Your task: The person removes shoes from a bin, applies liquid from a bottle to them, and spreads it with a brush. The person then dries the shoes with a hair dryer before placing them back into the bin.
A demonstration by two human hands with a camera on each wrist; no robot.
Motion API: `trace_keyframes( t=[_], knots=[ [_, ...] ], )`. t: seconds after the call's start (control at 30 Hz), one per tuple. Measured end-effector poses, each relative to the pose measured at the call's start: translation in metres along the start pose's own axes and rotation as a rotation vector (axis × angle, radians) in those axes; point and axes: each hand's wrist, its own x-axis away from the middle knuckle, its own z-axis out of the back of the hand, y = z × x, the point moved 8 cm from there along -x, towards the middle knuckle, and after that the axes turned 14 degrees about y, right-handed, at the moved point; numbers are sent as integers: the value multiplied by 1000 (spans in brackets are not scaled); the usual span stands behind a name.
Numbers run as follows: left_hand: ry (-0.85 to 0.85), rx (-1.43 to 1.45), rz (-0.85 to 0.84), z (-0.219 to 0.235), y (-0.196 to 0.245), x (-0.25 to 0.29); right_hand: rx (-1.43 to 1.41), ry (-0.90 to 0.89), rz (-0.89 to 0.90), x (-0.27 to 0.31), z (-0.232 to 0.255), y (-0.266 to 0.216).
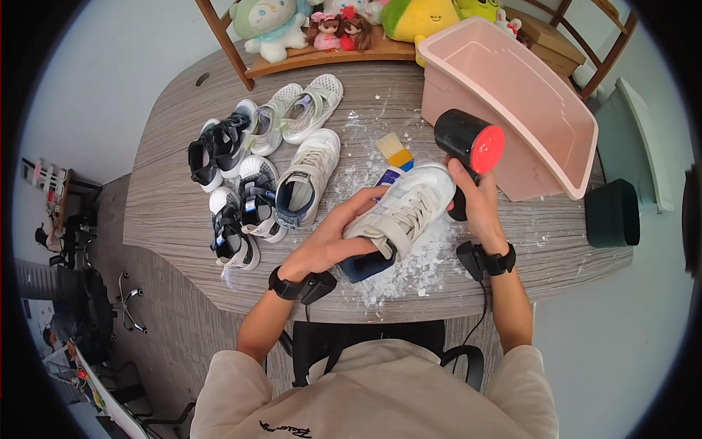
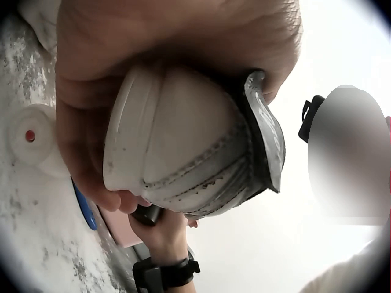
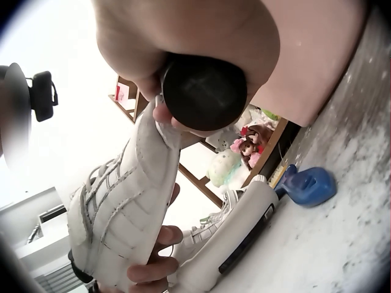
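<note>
A white sneaker (image 1: pixel 413 208) with laces and a strap is held above the table by my left hand (image 1: pixel 322 245), its thumb over the heel opening and its fingers at the sole. In the left wrist view the sneaker's heel (image 2: pixel 189 134) fills the palm. My right hand (image 1: pixel 479 201) grips the handle of a black hair dryer (image 1: pixel 455 130) with a round red end, right at the sneaker's toe. Below the sneaker lie a white and purple bottle (image 3: pixel 238 229) and a flat brush (image 1: pixel 395 150) with a blue handle.
Several shoes (image 1: pixel 311 175) stand in rows on the left of the table (image 1: pixel 175 227). White residue is scattered over the middle. A pink bin (image 1: pixel 504 95) lies at the back right, near a dark green container (image 1: pixel 613 214). Plush toys (image 1: pixel 270 29) sit on a wooden shelf (image 1: pixel 322 64) behind.
</note>
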Motion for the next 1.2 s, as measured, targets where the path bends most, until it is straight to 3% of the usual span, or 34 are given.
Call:
trace_keyframes(
  t=[0.17, 0.27, 0.33, 0.47, 0.73, 0.87, 0.93, 1.0, 1.07, 1.1, 1.2],
  knots=[
    [77, 15, -72, 3, 7, 1, -29, -37, 30, -3, 6, 1],
    [172, 55, -132, 14, 16, 0, -44, -184, 23, -1, 0, 4],
    [238, 79, -149, 20, 15, 1, -138, -432, 6, 11, -16, 1],
    [279, -1, -181, 23, 16, -1, -275, -609, -134, 28, -34, -1],
    [231, -14, -146, 19, 11, -3, -258, -630, -161, 23, -28, -1],
    [340, 136, -79, 33, 2, 4, -296, -577, -231, 16, -22, 7],
    [384, 499, 111, 48, -25, 5, -310, -588, -239, 18, -24, 8],
    [411, 526, 126, 55, -37, 7, -322, -608, -252, 22, -29, 10],
    [613, 391, 182, 64, -36, 16, -326, -691, -258, 31, -36, 11],
    [545, 469, 77, 68, -45, 12, -303, -714, -273, 35, -39, 11],
    [497, 669, 151, 58, -43, 8, -231, -798, -268, 45, -46, 14]
  ],
)
